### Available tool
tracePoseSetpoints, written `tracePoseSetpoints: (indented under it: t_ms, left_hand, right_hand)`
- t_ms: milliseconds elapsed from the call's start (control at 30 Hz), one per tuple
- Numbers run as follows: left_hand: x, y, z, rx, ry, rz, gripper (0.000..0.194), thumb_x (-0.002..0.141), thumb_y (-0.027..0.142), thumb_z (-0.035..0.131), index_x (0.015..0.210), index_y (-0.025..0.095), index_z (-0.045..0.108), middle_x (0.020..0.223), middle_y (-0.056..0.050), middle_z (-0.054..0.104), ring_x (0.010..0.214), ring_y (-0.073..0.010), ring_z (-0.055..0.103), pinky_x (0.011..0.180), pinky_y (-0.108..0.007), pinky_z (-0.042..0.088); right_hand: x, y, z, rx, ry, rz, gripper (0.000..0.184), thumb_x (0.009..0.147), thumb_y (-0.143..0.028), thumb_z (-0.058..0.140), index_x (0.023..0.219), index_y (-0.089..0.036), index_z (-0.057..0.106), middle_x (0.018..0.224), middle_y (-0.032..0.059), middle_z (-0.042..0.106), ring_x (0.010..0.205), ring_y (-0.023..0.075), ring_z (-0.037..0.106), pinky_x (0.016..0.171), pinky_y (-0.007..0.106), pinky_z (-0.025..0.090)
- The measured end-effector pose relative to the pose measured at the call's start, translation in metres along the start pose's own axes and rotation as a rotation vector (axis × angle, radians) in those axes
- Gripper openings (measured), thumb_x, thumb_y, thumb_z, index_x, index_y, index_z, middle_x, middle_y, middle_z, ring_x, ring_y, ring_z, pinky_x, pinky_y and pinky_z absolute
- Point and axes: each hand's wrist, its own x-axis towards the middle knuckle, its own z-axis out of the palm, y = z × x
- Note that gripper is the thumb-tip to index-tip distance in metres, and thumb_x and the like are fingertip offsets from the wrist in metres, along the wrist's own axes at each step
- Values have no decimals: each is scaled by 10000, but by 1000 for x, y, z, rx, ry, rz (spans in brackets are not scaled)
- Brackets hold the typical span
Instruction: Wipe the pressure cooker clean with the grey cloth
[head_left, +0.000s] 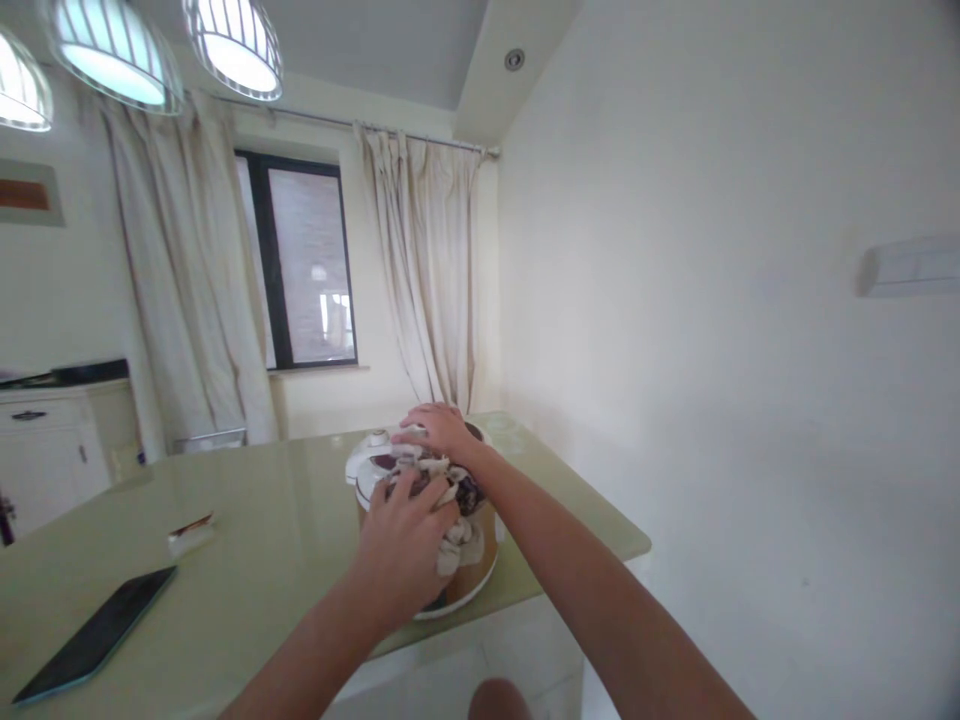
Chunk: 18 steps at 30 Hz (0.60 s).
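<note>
A white electric cooker with a shiny brownish body stands near the right end of the green tabletop. Over its lid and down its near side lies a crumpled, patterned cloth, with pale folds hanging in front. My left hand is on the near left part of the cloth, its fingers bent and pressed into it. Across the far side of the lid reaches my right hand, its fingers curved over the cloth's far edge. My hands and the cloth hide much of the lid.
A dark tablet lies on the green tabletop at left, with a small pale object behind it. The white wall rises along the right. Pendant lamps hang at the upper left.
</note>
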Motion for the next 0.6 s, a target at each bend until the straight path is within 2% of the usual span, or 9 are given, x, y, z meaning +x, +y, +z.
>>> tracePoseSetpoints:
  t_ms: [100,133,200,267,367,467,533,600]
  left_hand:
    - [-1,3,15,5,15,127,505,757,377,799,1250,293,723,1585,-54,554,1457,-435,392,1218,-692,266]
    - [0,4,17,11,19,150,550,760,372,798,1296,295,701,1651,-52,483,1498,-444,341,1217,-703,259]
    - [3,5,16,16,40,123,653,750,320,797,1385,299,647,1704,-61,406,1514,-451,320,1172,-693,335]
    - [2,2,13,-11,73,35,686,737,247,787,1402,319,634,1632,-69,505,1431,-426,434,1099,-633,438]
    - [-13,-17,17,-111,140,-92,588,719,189,776,1278,360,708,1394,-48,689,1260,-377,570,1029,-562,506]
    - [-38,-44,44,-318,289,-242,498,735,212,758,1217,333,736,1312,-63,724,1219,-355,613,1034,-524,529]
    - [-50,-61,66,-517,422,-372,419,778,316,733,1196,284,723,1283,-87,730,1218,-346,640,1050,-502,539]
    - [-51,-73,85,-661,550,-550,446,795,411,707,1210,245,688,1314,-116,710,1255,-352,639,1103,-510,512]
  right_hand:
    - [4,9,-2,33,-14,17,345,992,-505,694,1203,-244,777,1225,65,775,1179,259,681,1078,409,451]
    - [4,12,-4,51,4,29,361,984,-489,707,1243,-243,762,1212,64,780,1151,253,695,1057,399,467]
    - [5,17,-5,52,49,56,381,960,-447,740,1259,-211,757,1191,86,784,1118,261,709,1042,403,481]
    - [6,19,-4,28,63,48,322,957,-383,742,1205,-180,775,1176,108,784,1105,261,711,1039,396,484]
    - [7,19,-5,27,29,-10,247,978,-344,710,1145,-176,783,1148,101,787,1083,235,704,1003,355,483]
    - [5,15,-9,37,-4,-49,296,1003,-441,677,1089,-179,786,1032,77,780,993,213,687,943,331,467]
    - [3,11,-11,32,18,-47,349,1008,-508,662,1025,-181,781,968,65,754,960,205,660,943,336,444]
    - [2,7,-9,23,60,-29,378,1005,-546,660,995,-182,763,975,68,732,983,210,634,971,353,423]
